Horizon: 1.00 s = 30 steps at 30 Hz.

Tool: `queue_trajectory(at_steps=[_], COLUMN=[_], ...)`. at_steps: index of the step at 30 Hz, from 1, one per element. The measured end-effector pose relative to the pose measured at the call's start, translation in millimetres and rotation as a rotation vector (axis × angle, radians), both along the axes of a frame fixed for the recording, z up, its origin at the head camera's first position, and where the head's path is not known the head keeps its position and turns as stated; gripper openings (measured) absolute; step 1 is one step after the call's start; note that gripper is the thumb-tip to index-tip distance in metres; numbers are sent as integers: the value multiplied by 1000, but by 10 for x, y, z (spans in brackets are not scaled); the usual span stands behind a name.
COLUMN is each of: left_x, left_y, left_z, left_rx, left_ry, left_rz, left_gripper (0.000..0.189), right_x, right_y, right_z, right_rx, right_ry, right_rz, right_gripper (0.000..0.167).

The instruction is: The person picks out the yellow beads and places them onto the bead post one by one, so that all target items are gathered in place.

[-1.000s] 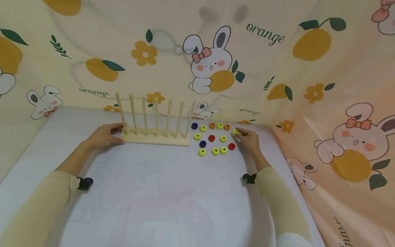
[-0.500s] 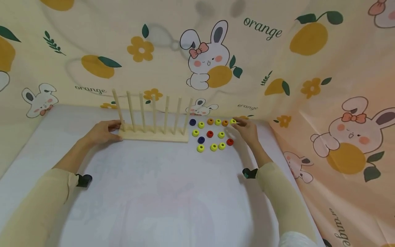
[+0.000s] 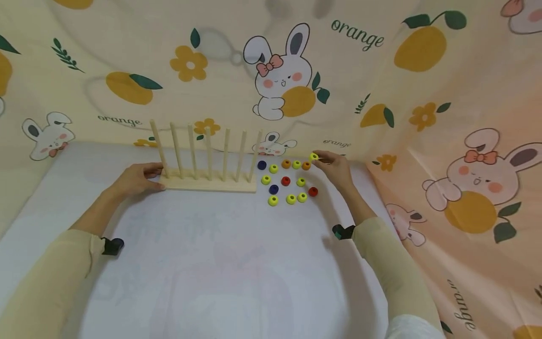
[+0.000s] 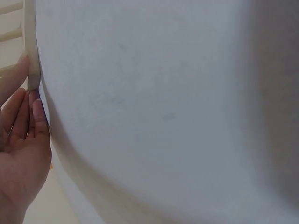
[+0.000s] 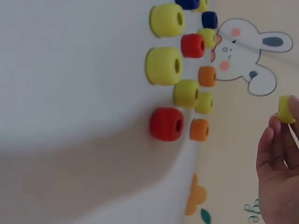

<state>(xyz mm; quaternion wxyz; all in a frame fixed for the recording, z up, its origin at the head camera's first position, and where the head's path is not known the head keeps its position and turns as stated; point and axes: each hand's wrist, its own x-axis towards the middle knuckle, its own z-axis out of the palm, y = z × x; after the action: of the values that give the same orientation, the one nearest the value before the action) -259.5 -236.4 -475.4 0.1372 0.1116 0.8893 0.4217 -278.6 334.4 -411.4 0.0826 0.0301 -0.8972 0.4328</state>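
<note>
At the back of the table stands a pale wooden peg rack (image 3: 208, 185), a long base with a row of bare upright pegs. My left hand (image 3: 136, 181) holds the left end of its base, thumb at the front corner and fingers behind. In the left wrist view, the left hand (image 4: 23, 140) meets the base's end (image 4: 33, 77). My right hand (image 3: 336, 168) pinches a yellow bead (image 3: 314, 157) between thumb and fingertips. The right wrist view shows that bead (image 5: 285, 109) raised off the table, level with the wall cloth behind.
Right of the rack lie several loose beads: yellow (image 3: 290, 199), red (image 3: 285, 181), orange (image 3: 286, 164) and dark blue (image 3: 274, 189). A printed cloth wall (image 3: 237, 94) rises close behind rack and beads, and another side (image 3: 499, 188) stands at the right.
My right hand has picked the yellow bead up from the far right of the group and lifted it slightly leftward. The left hand stays at the rack's end. The head view has tilted slightly.
</note>
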Motion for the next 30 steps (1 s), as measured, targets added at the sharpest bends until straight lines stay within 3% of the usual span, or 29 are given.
queue_trajectory(at_steps=[5, 16, 30], left_x=[-10, 19, 4], left_y=[-24, -3, -5], left_z=[-4, 9, 3], left_rx=[-9, 31, 35], left_ry=[-2, -50, -60], left_rz=[13, 6, 4], left_gripper=[81, 81, 81], right_x=[1, 70, 136], right_y=[-97, -276, -583], right_z=[138, 434, 776], right_rx=[-2, 5, -6], right_ry=[-29, 38, 30], right_rz=[39, 101, 210], right_gripper=[36, 38, 38])
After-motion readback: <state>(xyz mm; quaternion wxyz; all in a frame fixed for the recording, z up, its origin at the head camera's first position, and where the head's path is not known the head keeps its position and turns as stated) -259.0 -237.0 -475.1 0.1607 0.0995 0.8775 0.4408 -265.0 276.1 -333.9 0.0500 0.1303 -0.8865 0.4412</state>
